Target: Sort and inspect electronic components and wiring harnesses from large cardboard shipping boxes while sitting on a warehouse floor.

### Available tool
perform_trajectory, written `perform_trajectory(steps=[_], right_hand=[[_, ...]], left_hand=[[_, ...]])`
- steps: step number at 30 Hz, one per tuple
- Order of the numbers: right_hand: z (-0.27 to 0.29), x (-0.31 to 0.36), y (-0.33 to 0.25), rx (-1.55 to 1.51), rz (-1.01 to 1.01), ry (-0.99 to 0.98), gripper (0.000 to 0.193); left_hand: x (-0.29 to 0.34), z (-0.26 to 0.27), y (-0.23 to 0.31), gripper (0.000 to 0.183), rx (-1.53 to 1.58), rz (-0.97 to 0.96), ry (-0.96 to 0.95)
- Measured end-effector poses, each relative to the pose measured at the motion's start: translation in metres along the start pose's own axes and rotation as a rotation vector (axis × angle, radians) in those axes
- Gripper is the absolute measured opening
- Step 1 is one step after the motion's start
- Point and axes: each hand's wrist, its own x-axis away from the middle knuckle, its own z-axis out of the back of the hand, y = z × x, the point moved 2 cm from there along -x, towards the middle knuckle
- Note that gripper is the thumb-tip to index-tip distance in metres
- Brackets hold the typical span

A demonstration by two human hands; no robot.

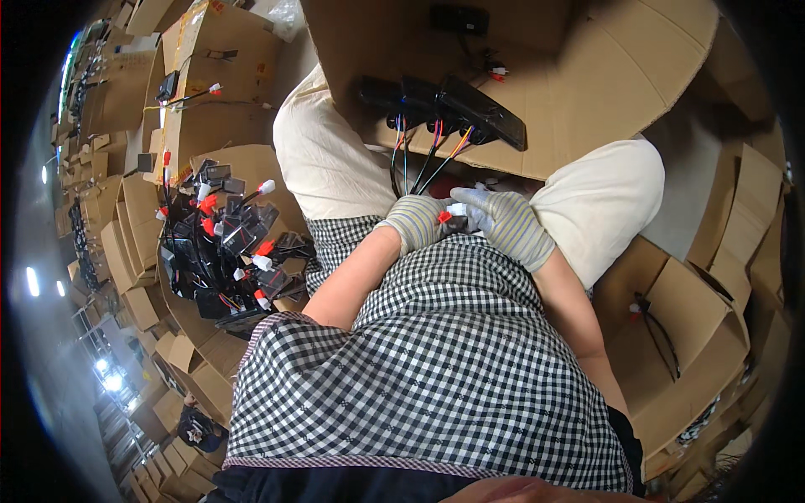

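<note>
Pinching a small white plastic connector with a red tab (450, 213) between them, the left hand (417, 221) and right hand (506, 221), both in striped knit gloves, meet over the lap. Its coloured wires (419, 163) climb to three black oblong display units (444, 106) lying on the near edge of a brown cardboard sheet (587, 92). A fourth black unit (459, 18) sits farther back. One open cardboard box of black units with red and white plugs (226, 243) stands at the left.

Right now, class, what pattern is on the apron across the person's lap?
Black-and-white checked apron, clearest in the head view.
</note>
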Motion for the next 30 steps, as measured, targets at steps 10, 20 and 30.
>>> perform_trajectory(steps=[10,20,30], right_hand=[[0.007,-0.005,-0.003,-0.089,-0.134,-0.093,0.027],[0.100,-0.018,-0.008,-0.829,-0.329,0.670,0.033],[0.106,-0.179,0.137,-0.018,-0.531,0.582,0.035]], left_hand=[[-0.001,0.001,-0.001,0.034,0.013,-0.021,0.019],[0.004,-0.001,-0.002,0.041,0.378,-0.197,0.138],[0.012,0.017,-0.010,0.024,0.830,-0.422,0.059]])
